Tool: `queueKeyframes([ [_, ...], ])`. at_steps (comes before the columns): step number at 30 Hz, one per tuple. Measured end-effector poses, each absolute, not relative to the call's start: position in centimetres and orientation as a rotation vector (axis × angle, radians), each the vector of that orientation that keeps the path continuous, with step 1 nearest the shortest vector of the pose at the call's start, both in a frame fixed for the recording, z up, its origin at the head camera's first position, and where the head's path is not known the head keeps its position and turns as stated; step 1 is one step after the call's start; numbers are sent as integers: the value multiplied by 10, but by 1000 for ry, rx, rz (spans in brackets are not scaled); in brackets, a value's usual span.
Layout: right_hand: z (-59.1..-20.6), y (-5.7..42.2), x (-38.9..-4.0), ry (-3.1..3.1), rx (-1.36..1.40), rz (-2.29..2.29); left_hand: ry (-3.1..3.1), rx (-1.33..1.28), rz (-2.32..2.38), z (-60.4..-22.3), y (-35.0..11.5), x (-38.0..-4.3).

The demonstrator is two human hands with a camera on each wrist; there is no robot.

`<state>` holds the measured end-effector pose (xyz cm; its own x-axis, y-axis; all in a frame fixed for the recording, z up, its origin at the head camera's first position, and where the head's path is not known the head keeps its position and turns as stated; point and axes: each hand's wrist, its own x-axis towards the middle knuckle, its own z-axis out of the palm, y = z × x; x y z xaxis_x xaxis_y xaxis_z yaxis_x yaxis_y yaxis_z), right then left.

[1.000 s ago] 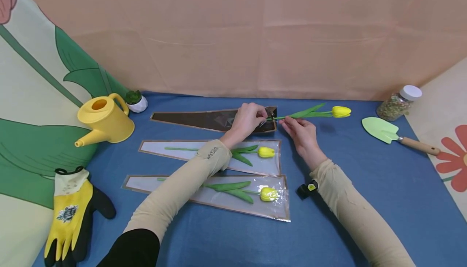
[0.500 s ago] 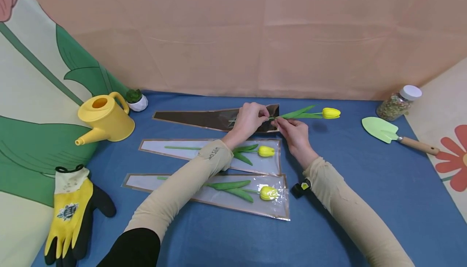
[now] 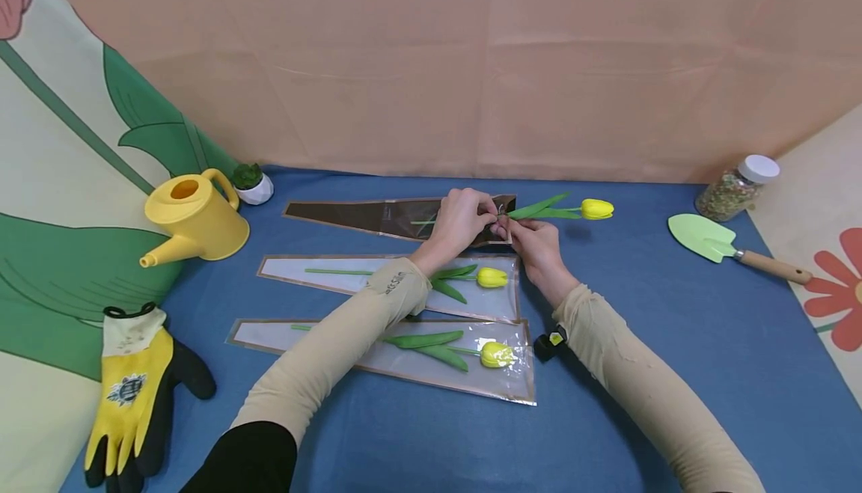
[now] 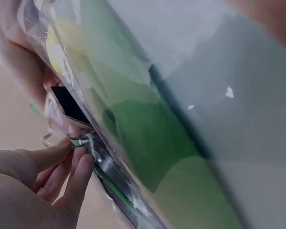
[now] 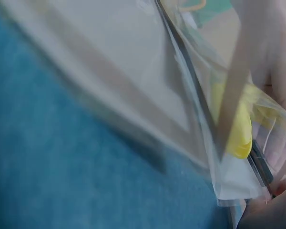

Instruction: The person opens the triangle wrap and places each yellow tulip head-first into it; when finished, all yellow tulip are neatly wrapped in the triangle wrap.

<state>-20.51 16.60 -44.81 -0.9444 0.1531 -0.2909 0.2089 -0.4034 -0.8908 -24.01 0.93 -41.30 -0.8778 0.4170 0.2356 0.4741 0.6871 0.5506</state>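
Observation:
My left hand [image 3: 460, 222] pinches the open right end of a dark, clear-fronted flower sleeve [image 3: 343, 215] at the back. My right hand [image 3: 541, 252] holds a yellow tulip [image 3: 596, 209] by its stem, near the leaves, at that same opening. Part of the stem lies inside the sleeve; its tip shows left of my left hand. Bloom and leaves stick out to the right. The left wrist view shows fingertips against the clear film beside the green stem [image 4: 115, 189]. Two white-backed sleeves, one in the middle [image 3: 501, 300] and one nearer [image 3: 515, 384], each contain a yellow tulip.
A yellow watering can [image 3: 197, 216] and a small potted succulent [image 3: 253, 185] stand at the left, above a yellow-black glove [image 3: 135, 396]. On the right are a lidded jar [image 3: 734, 189] and a green trowel [image 3: 703, 239]. Blue cloth [image 3: 417, 441] covers the table.
My right hand has moved left with the tulip, sliding its stem further into the dark sleeve. The stem tip now shows left of my left hand, which has stayed nearly still.

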Motion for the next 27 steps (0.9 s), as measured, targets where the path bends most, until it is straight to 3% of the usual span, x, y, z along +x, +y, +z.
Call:
queueKeyframes([
  [14,-446,162,-206,1911,544,-2322,-2797,-739,-971,-414,8,-240],
  [27,-440,172,-200,1738,425,-2252,-2802,-723,-1000,-416,6,-239],
])
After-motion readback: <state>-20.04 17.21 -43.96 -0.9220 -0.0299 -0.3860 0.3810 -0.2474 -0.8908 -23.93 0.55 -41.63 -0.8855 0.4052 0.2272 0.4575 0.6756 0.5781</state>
